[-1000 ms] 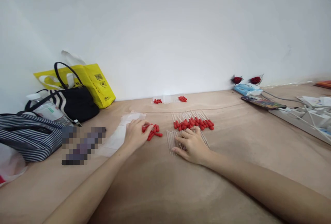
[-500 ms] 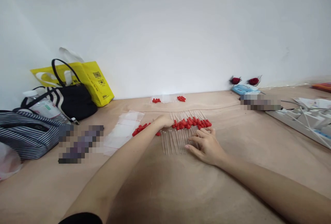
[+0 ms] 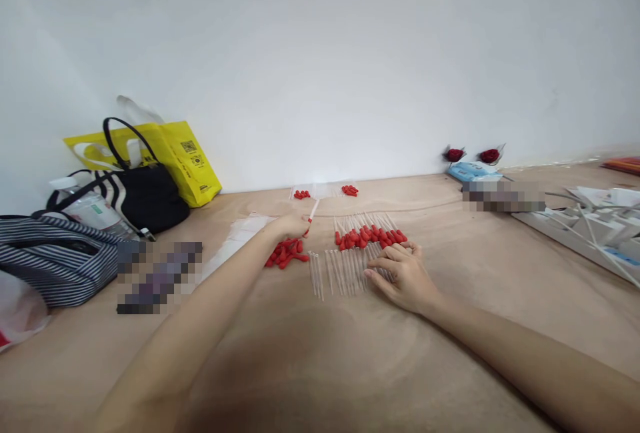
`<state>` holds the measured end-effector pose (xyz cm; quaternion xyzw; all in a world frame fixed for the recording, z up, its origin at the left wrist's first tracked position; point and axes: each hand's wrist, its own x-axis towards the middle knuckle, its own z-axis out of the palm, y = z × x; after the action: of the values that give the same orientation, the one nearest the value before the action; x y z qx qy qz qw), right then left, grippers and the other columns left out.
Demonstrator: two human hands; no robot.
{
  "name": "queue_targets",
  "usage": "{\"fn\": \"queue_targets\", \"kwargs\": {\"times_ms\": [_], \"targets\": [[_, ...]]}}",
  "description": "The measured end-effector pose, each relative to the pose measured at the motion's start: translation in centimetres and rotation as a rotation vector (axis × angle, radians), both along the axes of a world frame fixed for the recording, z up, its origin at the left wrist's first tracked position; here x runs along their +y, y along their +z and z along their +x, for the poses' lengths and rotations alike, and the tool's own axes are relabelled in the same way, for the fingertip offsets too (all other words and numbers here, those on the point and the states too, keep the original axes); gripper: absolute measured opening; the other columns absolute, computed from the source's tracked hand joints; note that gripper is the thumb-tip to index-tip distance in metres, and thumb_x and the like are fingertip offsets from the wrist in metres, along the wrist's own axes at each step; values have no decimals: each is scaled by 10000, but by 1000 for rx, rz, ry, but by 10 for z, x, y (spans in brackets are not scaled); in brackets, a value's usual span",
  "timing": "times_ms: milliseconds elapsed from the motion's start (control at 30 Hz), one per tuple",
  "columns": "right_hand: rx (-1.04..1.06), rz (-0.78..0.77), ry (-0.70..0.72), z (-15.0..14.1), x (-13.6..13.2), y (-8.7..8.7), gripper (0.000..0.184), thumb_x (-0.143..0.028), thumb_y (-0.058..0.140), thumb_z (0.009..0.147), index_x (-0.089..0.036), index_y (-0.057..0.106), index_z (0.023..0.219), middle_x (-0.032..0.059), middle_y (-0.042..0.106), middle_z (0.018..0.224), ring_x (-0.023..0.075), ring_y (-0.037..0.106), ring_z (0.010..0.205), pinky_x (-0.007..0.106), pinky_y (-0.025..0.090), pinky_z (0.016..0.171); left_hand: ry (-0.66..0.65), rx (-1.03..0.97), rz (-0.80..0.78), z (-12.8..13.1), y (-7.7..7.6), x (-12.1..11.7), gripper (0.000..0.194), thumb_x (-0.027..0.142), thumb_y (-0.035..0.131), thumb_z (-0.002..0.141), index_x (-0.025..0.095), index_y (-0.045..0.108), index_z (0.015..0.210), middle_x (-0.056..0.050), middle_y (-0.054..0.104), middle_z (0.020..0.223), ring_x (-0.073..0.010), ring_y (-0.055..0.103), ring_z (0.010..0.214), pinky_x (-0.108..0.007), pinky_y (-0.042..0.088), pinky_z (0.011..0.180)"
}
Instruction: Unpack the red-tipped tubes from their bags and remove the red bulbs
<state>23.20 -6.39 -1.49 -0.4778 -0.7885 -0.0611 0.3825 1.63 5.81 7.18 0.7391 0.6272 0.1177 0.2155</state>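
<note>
My left hand (image 3: 289,226) pinches a glass dropper (image 3: 313,209) with a red rubber bulb, its thin tube pointing up and away. Below that hand lies a pile of loose red rubber bulbs (image 3: 286,254), partly behind my forearm. To the right, several droppers with red bulbs (image 3: 367,237) lie side by side, tubes pointing to the wall. In front of them is a row of bare glass tubes (image 3: 341,273). Over this row's right end rests my right hand (image 3: 403,277), fingers apart, hiding some tubes.
Clear plastic bags (image 3: 237,239) are fanned out at left. Farther back lie filled bags (image 3: 327,190) with red bulbs. A yellow bag (image 3: 187,159), black bag (image 3: 157,196) and striped pouch (image 3: 65,259) stand left. A power strip (image 3: 575,239) with cables is right.
My left hand has moved back and left from the row of bulbed droppers, now carrying one dropper. My right hand stays nearly in place over the bare tubes.
</note>
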Motion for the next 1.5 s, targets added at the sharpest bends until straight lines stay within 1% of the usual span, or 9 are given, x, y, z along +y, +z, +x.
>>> {"fn": "queue_targets", "kwargs": {"times_ms": [100, 167, 267, 367, 500, 667, 833, 1167, 1500], "targets": [[23, 73, -18, 0, 1, -1, 187, -315, 488, 808, -219, 638, 864, 14, 605, 730, 137, 524, 719, 367, 237, 822, -46, -13, 97, -15, -6, -28, 124, 222, 430, 810, 155, 523, 858, -27, 619, 724, -149, 600, 644, -245, 441, 576], [28, 143, -45, -2, 1, 0, 246, -322, 491, 803, -206, 599, 992, 40, 610, 824, 160, 527, 791, 367, 260, 818, -183, -31, 346, -22, -19, -49, 115, 231, 434, 811, 166, 488, 888, -39, 620, 808, -145, 598, 684, -256, 441, 618], [-30, 223, -45, -8, 1, 3, 361, -353, 499, 797, -195, 528, 1120, 79, 591, 982, 195, 509, 910, 382, 276, 835, -396, 5, 626, -28, -41, -74, 111, 250, 442, 820, 176, 504, 877, -49, 617, 852, -174, 581, 797, -301, 435, 704], [-144, 240, 26, -17, 3, 8, 369, -380, 508, 794, -220, 524, 1126, 73, 577, 1068, 206, 488, 979, 427, 221, 908, -514, 58, 804, -27, -57, -87, 125, 229, 418, 843, 178, 532, 854, -39, 617, 825, -165, 565, 786, -292, 419, 697], [-218, 227, 107, -31, 10, 7, 276, -369, 520, 798, -248, 572, 1041, 28, 623, 1011, 191, 493, 988, 463, 113, 974, -547, 49, 934, -20, -65, -93, 123, 219, 440, 835, 168, 550, 812, -32, 615, 765, -152, 551, 728, -285, 399, 671], [-147, 218, 137, -38, 13, -3, 147, -223, 475, 832, -236, 618, 865, -20, 673, 763, 154, 541, 913, 457, 95, 994, -532, 7, 924, -16, -70, -95, 127, 250, 477, 812, 174, 579, 815, -41, 619, 782, -160, 547, 774, -305, 400, 728], [-95, 227, 164, -37, 9, -5, 155, -198, 479, 818, -232, 614, 889, -18, 682, 747, 155, 562, 897, 474, 103, 1006, -608, -27, 852, -13, -74, -92, 222, 297, 452, 832, 205, 583, 985, -60, 634, 999, -197, 524, 1006, -373, 367, 877], [-112, 342, 201, -35, 3, -1, 179, -186, 465, 822, -254, 629, 844, -36, 666, 640, 143, 588, 858, 484, 103, 1022, -622, -92, 782, -18, -72, -97, 181, 205, 428, 842, 202, 605, 800, -12, 684, 881, -175, 567, 992, -431, 243, 999], [-79, 325, 201, -36, 3, -2, 164, -212, 478, 816, -263, 631, 844, -44, 675, 651, 138, 587, 874, 462, 122, 1013, -663, -94, 849, -17, -71, -98, 181, 111, 427, 810, 197, 586, 826, -6, 685, 838, -157, 580, 968, -417, 252, 995]]}}
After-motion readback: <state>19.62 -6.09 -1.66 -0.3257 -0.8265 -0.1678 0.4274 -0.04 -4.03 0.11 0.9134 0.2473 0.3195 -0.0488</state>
